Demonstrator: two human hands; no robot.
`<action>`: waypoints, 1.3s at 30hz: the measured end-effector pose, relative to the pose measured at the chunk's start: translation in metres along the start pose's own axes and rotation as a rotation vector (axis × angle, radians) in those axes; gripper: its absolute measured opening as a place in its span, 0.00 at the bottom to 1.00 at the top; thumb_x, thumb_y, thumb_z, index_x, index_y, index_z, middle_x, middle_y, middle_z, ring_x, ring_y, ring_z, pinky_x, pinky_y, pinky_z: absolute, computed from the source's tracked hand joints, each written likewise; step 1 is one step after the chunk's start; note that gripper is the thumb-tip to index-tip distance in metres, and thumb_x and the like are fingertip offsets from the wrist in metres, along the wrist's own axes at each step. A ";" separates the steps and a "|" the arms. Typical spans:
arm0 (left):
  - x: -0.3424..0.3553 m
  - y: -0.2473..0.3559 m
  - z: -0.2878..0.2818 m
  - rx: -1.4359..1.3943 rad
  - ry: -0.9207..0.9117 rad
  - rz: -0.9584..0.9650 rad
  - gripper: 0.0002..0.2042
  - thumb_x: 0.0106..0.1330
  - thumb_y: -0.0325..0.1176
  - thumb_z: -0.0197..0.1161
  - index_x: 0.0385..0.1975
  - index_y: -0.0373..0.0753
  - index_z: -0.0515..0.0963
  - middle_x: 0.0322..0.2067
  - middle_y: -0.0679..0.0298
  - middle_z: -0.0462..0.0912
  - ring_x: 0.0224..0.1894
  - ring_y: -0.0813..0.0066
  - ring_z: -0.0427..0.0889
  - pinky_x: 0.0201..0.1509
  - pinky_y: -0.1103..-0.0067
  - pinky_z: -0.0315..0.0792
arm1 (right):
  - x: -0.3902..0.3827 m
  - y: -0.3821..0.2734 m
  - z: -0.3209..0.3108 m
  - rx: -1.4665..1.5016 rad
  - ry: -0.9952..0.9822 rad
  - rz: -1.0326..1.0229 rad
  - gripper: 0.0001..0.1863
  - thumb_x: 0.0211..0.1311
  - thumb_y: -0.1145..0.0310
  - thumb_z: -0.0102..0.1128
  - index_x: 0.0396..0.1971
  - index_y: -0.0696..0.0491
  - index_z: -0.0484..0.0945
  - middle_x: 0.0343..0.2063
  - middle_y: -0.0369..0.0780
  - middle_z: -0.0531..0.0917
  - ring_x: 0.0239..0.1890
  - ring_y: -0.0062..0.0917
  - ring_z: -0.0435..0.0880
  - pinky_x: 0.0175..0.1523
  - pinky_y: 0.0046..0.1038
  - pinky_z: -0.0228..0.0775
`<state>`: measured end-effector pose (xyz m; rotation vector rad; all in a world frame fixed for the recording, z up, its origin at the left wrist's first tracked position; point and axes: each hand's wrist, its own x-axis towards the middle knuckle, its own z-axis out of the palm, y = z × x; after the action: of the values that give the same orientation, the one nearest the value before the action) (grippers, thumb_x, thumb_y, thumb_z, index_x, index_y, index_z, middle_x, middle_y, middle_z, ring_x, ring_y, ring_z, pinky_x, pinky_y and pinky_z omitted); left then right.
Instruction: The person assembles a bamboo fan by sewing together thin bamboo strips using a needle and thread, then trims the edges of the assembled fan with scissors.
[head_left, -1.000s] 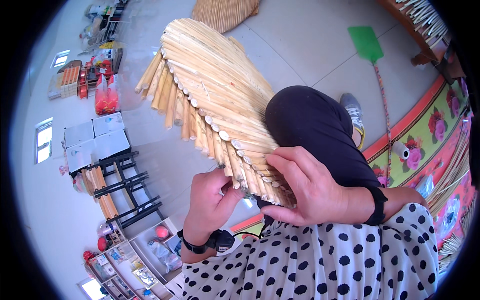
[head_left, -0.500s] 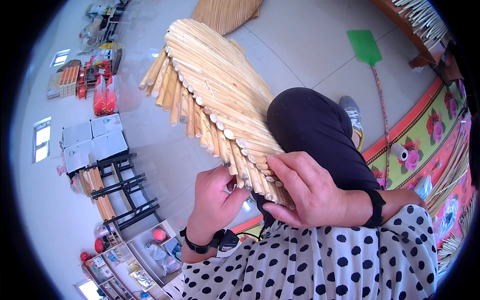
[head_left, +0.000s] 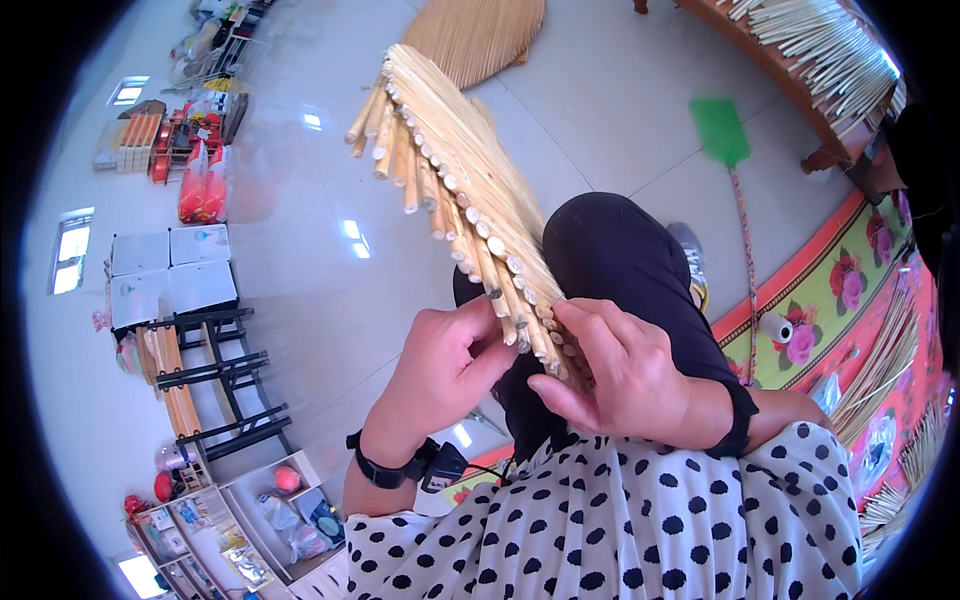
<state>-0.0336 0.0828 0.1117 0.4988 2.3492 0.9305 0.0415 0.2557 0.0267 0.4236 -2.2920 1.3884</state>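
Note:
A panel of pale straw-coloured stalks point(head_left: 465, 150), laid side by side in two crossing layers, slants from the upper middle toward my lap. Cut round stalk ends line its left edge in a stepped row. My left hand point(head_left: 440, 375) grips the lower left of the panel, its thumb and fingers closed at the stalk ends. On the other side of that low end, my right hand point(head_left: 635, 375) holds on with its fingers over the top layer and its thumb at the near edge. Some of the left fingertips are hidden behind the stalks.
Another rounded stalk panel point(head_left: 470, 40) lies on the tiled floor ahead. A green fly swatter point(head_left: 720, 130) rests on the right, near a white spool point(head_left: 775, 327) on a flowered mat point(head_left: 800, 345). Loose stalks point(head_left: 810, 60) cover a wooden table. Shelves point(head_left: 215, 530) stand at lower left.
The panel has turned more edge-on and its far end has swung right. Both hands keep hold of its near end. The view has shifted slightly.

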 end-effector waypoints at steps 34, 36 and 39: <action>-0.008 -0.039 0.015 -0.251 0.137 0.349 0.01 0.61 0.21 0.60 0.30 0.32 0.75 0.19 0.60 0.79 0.19 0.78 0.75 0.24 0.82 0.67 | 0.009 -0.034 0.022 -0.461 0.029 0.136 0.12 0.50 0.72 0.65 0.36 0.58 0.77 0.24 0.41 0.80 0.22 0.33 0.81 0.26 0.29 0.73; -0.007 -0.041 0.016 -0.259 0.135 0.359 0.01 0.61 0.21 0.60 0.30 0.32 0.76 0.20 0.59 0.79 0.19 0.75 0.77 0.24 0.81 0.68 | 0.009 -0.034 0.021 -0.473 0.028 0.132 0.12 0.50 0.72 0.65 0.35 0.58 0.77 0.23 0.41 0.80 0.21 0.34 0.81 0.25 0.29 0.73; -0.007 -0.043 0.016 -0.256 0.133 0.371 0.02 0.60 0.21 0.60 0.31 0.32 0.76 0.20 0.57 0.79 0.19 0.72 0.78 0.24 0.81 0.69 | 0.008 -0.034 0.021 -0.503 0.024 0.118 0.11 0.51 0.72 0.65 0.34 0.58 0.77 0.21 0.41 0.79 0.20 0.34 0.80 0.24 0.30 0.72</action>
<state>-0.0239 0.0576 0.0738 0.8036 2.2464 1.4516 0.0462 0.2215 0.0475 0.1113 -2.5630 0.8062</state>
